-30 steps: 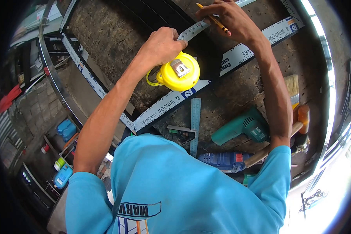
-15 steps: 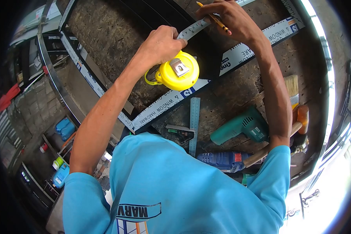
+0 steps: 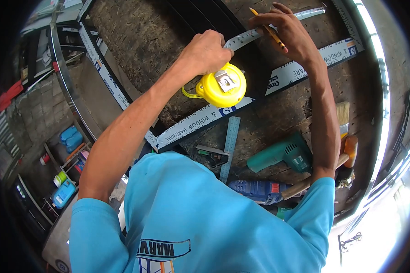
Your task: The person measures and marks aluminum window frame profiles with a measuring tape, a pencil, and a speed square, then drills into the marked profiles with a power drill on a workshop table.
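Note:
My left hand [image 3: 208, 52] is closed on a yellow tape measure [image 3: 216, 91], its fingers at the spot where the blade leaves the case. The silver blade [image 3: 242, 40] runs up and right, passing under my right hand [image 3: 292, 32] to its hooked end near the top edge. Between the fingers of my right hand is a yellow-and-black pencil [image 3: 275, 37], held across the blade. Beneath lies a dark metal frame [image 3: 187, 128] with printed protective film, and dark bars [image 3: 193, 20] cross it.
On the worn wooden bench [image 3: 278, 107], near my body, lie a combination square [image 3: 230, 143], a green power tool [image 3: 287, 154], a blue power tool [image 3: 255, 190], a hammer [image 3: 350, 148] and a paintbrush [image 3: 343, 113]. Blue containers [image 3: 64, 193] stand low at the left.
Both hands have shifted right with the tape measure and pencil. The blade's hooked end now shows beyond my right hand. The view has shifted slightly.

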The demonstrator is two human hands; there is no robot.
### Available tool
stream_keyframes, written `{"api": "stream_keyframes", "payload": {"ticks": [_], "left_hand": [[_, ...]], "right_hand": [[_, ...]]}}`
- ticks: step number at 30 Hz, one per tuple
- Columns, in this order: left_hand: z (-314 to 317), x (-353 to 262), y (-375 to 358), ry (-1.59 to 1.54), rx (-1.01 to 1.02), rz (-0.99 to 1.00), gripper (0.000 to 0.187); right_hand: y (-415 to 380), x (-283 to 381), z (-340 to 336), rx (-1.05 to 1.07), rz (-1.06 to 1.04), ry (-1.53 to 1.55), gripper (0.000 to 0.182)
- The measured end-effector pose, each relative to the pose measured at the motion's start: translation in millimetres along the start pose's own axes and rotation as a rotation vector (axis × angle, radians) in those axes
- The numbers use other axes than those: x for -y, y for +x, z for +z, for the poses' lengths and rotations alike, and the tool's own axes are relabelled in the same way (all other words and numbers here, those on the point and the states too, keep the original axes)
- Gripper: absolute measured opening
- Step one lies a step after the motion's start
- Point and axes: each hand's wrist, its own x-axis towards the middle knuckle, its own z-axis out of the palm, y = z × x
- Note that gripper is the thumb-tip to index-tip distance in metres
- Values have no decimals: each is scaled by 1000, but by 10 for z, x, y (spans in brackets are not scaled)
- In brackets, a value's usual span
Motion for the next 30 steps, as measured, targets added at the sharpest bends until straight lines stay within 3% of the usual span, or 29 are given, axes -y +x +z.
{"api": "stream_keyframes", "payload": {"ticks": [1,3,7,9,10,12,19,22,24,25,28,30], "left_hand": [[-5,-5,-3,-11,10,-7,30],[-9,1,3,-19,9,-4,30],[-45,-22,-10,-36,34,-3,29],[-35,-29,-24,-49,27,-20,29],[-29,-28,-25,-60,23,-30,29],[-24,-19,-15,-61,25,-37,29],[-56,-48,-21,-61,63,-49,29],[-28,-21,-10,-68,30,-37,29],[-44,-27,-11,-62,34,-40,29],[-43,-34,-12,-58,40,-40,29],[-30,-33,-21,-64,25,-36,29],[-32,-45,-33,-62,23,-43,29]], "right_hand": [[-14,-76,73,6,-6,-1,18],[-62,-263,290,-294,-194,-288,22],[-59,-234,232,-126,-86,-139,28],[-60,-264,286,-229,-140,-209,42],[-57,-260,279,-227,-145,-208,42],[-69,-243,273,-138,-28,-84,63],[-45,-237,268,-143,-37,-136,59],[-57,-180,237,-281,-100,-137,45],[-72,35,90,-364,123,292,29],[-72,172,51,-430,192,416,30],[-123,128,-142,-233,73,454,28],[-155,128,17,-242,136,592,34]]}}
